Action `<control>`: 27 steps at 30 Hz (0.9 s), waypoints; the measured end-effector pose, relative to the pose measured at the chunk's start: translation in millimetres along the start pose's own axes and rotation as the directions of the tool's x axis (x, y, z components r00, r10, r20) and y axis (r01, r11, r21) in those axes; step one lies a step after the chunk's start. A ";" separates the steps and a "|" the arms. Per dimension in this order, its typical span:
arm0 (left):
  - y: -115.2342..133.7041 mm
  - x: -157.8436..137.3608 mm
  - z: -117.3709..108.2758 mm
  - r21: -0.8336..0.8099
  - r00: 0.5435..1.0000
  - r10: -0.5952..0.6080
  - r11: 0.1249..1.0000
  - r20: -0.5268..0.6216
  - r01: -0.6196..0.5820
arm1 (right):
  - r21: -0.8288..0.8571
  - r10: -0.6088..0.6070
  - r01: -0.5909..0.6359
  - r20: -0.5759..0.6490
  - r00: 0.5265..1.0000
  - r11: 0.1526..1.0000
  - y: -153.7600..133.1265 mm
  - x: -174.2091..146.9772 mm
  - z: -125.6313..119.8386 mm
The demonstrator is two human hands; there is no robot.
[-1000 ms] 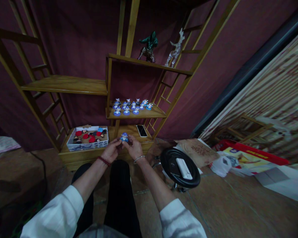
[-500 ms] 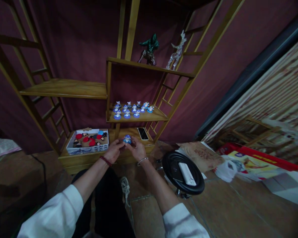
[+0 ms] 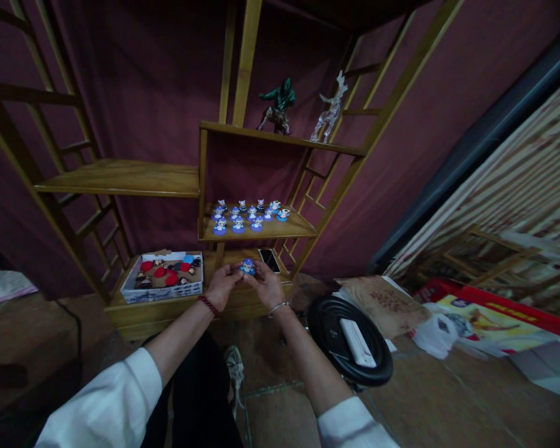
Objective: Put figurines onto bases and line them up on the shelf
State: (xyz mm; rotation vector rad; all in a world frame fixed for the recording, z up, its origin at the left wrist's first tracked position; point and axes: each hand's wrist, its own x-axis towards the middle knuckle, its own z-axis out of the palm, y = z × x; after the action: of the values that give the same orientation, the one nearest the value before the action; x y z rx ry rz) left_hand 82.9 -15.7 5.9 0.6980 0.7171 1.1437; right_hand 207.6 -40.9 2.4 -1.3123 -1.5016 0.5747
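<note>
A small blue-and-white figurine (image 3: 247,266) is pinched between my two hands, in front of the low shelf. My left hand (image 3: 223,286) grips it from the left side, fingers closed. From the right, my right hand (image 3: 267,285) has its thumb and fingers closed on the same figurine. Just beyond, several similar figurines (image 3: 238,224) on purple-blue bases stand in rows on the middle shelf (image 3: 280,231). To the left of my hands is an open cardboard box (image 3: 163,292) holding several small figures with red or blue round bases.
A phone (image 3: 269,260) lies on the bottom shelf behind my right hand. A green statue (image 3: 279,106) and a clear deer figure (image 3: 330,109) stand above. On the right is a black round stool (image 3: 324,323) carrying a white box (image 3: 357,342).
Both hands have moved slightly right with the figurine, which looks a little more upright. The view has shifted, so the shelves appear lower.
</note>
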 end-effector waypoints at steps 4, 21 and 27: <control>-1.4 2.8 8.2 0.022 1.000 0.024 0.999 0.014 -0.024 | -0.001 0.021 -0.021 0.002 1.000 1.000 2.9 4.5 -8.5; -3.1 21.9 45.3 0.148 0.994 0.067 0.986 0.083 -0.079 | -0.037 -0.048 0.046 -0.057 0.997 0.998 16.1 30.4 -46.8; -4.9 24.8 58.8 0.117 0.992 0.054 0.991 0.110 -0.067 | -0.086 -0.041 0.033 -0.094 0.995 0.996 22.4 41.7 -63.7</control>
State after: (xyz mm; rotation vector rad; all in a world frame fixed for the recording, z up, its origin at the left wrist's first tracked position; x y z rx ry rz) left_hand 138.7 -0.4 33.1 0.8817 0.6821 1.1157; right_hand 278.8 -12.2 22.5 -1.3546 -1.4813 0.4227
